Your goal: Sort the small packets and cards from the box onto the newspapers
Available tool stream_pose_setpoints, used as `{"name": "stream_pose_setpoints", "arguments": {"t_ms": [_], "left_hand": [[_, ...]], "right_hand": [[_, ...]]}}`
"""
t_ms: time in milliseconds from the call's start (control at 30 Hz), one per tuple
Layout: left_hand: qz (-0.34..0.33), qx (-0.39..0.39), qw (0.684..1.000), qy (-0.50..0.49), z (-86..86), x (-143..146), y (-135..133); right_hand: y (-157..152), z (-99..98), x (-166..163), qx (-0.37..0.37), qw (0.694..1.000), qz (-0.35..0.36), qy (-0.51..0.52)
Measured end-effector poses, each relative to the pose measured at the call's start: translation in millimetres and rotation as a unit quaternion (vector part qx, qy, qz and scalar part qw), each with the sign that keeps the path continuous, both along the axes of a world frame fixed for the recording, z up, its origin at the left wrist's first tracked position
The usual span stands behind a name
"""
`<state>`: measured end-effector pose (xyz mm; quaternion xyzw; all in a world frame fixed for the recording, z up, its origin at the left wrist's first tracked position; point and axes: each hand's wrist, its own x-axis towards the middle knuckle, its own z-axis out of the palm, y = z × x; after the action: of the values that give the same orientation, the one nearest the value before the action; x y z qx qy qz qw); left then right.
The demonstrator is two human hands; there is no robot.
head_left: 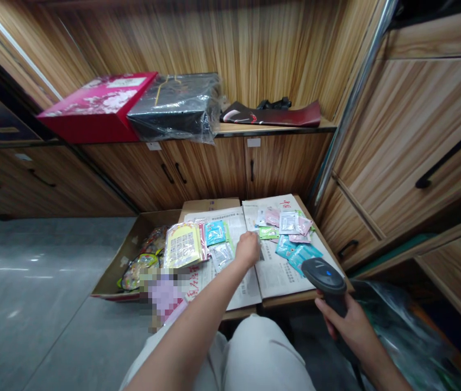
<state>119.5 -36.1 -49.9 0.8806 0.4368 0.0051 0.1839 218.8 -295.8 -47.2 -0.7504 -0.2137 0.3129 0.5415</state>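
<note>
Glossy flat blue and silver sachets (216, 233) lie beside a yellow printed packet in clear film (182, 245) on the left half of white newsprint (250, 288), which probably gives a level surface. Over its middle, the left hand (248, 248) curls; I cannot tell whether it pinches anything. Mixed-colour sachets (290, 222) lie toward the far right corner. By the near right corner, a black handheld scanner (323, 276) is wrapped at its handle by the right hand (348, 319), presumably keeping its head clear.
</note>
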Motion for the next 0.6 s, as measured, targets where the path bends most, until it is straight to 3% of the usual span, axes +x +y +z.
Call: {"name": "stream_pose_setpoints", "arguments": {"t_ms": [200, 367, 500, 600], "left_hand": [[0.081, -0.066, 0.988, -0.109, -21.8, 69, 2], [0.194, -0.064, 0.973, -0.106, -22.0, 124, -4], [0.296, -0.062, 0.951, -0.071, -18.1, 150, -12], [0.320, -0.074, 0.942, -0.063, -18.2, 155, -13]], "right_hand": [[-4, -7.0, 17, -0.007, 1.000, -0.022, 0.013], [-7, -12.0, 27, -0.019, 0.999, -0.030, 0.014], [-8, -11.1, 30, -0.035, 0.998, -0.040, 0.015], [-10, -10.1, 30, -0.046, 0.998, -0.037, 0.018]]}}
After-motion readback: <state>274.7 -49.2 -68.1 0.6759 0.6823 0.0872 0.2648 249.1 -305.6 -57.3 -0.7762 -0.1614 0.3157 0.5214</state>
